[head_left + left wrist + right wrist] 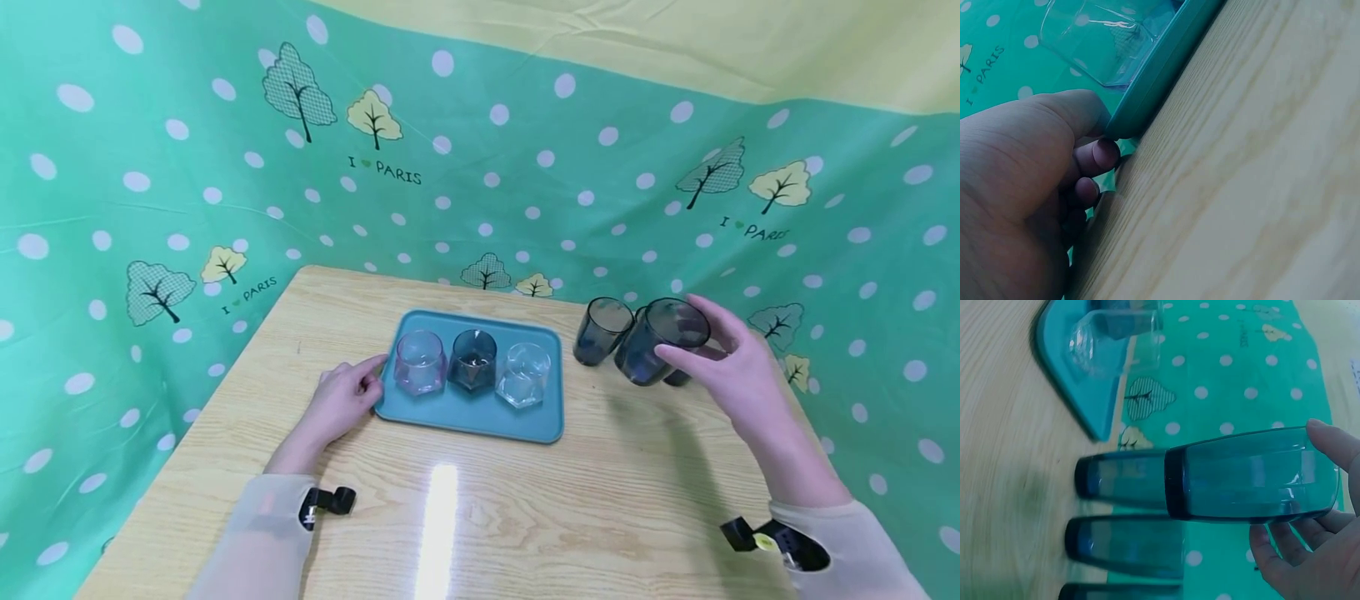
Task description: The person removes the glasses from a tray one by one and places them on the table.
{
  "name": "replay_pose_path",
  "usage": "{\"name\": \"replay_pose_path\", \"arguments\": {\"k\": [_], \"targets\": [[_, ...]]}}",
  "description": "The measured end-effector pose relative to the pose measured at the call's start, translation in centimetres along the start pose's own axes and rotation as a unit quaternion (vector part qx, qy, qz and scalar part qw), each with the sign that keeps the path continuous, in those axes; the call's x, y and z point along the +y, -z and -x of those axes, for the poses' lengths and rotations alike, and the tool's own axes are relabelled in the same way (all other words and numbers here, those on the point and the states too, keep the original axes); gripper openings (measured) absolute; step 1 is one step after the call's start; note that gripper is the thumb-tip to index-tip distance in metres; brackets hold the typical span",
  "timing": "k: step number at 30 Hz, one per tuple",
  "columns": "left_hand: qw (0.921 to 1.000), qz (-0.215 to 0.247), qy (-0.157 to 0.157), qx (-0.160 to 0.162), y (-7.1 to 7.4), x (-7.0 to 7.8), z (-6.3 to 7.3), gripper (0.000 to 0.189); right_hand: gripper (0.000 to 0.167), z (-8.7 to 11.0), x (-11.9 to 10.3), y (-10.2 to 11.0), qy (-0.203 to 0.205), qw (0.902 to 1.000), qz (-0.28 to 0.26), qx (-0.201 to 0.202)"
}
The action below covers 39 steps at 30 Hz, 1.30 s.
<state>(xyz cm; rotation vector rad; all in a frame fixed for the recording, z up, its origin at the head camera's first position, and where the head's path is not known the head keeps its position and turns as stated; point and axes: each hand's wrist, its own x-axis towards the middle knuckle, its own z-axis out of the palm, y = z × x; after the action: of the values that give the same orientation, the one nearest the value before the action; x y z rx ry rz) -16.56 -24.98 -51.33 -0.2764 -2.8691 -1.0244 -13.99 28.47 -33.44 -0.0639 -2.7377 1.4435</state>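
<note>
My right hand (731,362) holds a tall dark blue-grey drinking glass (651,354) near its rim, thumb on one side and fingers on the other. In the right wrist view the held glass (1247,478) is raised off the table, its base near the other glasses. My left hand (341,404) pinches the left rim of a blue tray (465,421), fingers curled under in the left wrist view. On the tray stand three short faceted glasses in a row: a pinkish one (420,371), a dark grey one (474,367) and a clear one (525,379).
More tall dark glasses stand right of the tray: one glass (596,333) in plain sight, others partly hidden behind the held one. In the right wrist view, a second standing glass (1125,547) shows. A green dotted cloth (487,167) hangs behind the wooden table (525,517).
</note>
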Motion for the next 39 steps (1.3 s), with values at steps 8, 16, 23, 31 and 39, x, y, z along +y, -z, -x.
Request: {"name": "replay_pose_path", "arguments": {"k": [8, 16, 23, 31, 39], "targets": [[1.0, 0.0, 0.002, -0.003, 0.1, 0.0, -0.1, 0.051, 0.092, 0.0, 2.4, 1.8, -0.03, 0.9995, 0.012, 0.002], [1.0, 0.001, 0.004, -0.005, 0.1, 0.1, -0.2, 0.051, 0.093, 0.0, 4.9, 3.2, -0.043, 0.9986, 0.03, 0.007], [1.0, 0.0, 0.001, -0.005, 0.2, 0.3, -0.2, 0.051, 0.094, 0.3, 6.7, 4.2, -0.072, 0.997, 0.023, 0.017], [1.0, -0.002, 0.0, -0.004, 0.1, 0.2, -0.1, 0.051, 0.096, 0.4, 8.7, 5.3, -0.098, 0.9948, 0.009, 0.024], [1.0, -0.002, 0.001, -0.004, 0.1, 0.1, -0.1, 0.051, 0.095, 0.6, 10.2, 6.1, -0.111, 0.9934, 0.011, 0.028]]}}
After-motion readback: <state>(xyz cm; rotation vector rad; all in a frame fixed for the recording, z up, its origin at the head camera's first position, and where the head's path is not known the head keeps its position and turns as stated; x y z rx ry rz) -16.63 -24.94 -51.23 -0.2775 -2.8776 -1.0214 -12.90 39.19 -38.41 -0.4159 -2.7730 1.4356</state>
